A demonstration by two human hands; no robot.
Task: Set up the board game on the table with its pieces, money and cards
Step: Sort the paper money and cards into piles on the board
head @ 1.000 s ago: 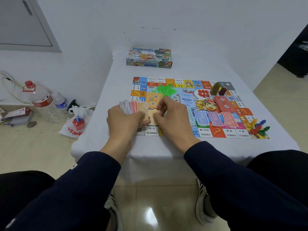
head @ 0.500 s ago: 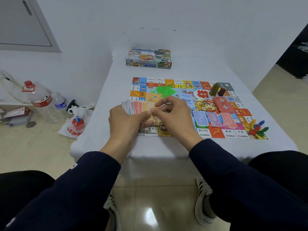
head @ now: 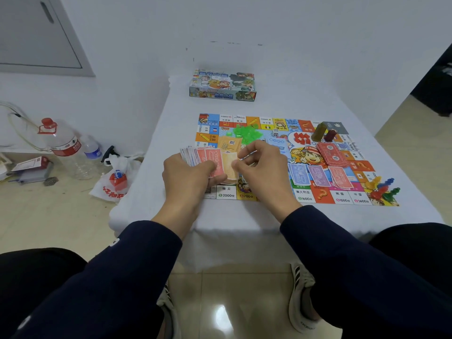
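The colourful game board (head: 342, 196) lies flat on the white-covered table (head: 171, 118). My left hand (head: 186, 177) grips a fanned stack of paper money (head: 203, 156) over the board's near left corner. My right hand (head: 259, 167) pinches the orange note (head: 231, 165) at the fan's right end. On the board lie blue, purple and red money piles (head: 318, 176), a red card deck (head: 331, 154), an orange card deck (head: 230, 144), green plastic houses (head: 247, 132), a white die (head: 275, 133), two stamp-like pieces (head: 324, 134) and coloured pawns (head: 382, 189).
The game box (head: 222, 85) stands at the table's far end against the wall. On the floor to the left are a large water bottle (head: 63, 145), a small bottle (head: 91, 149) and a white plastic bag (head: 115, 179). My knees flank the table's near edge.
Both hands lifted slightly from the board with the money fan. My right hand moved from the orange pile on the board to the fan's right end and now pinches an orange note.
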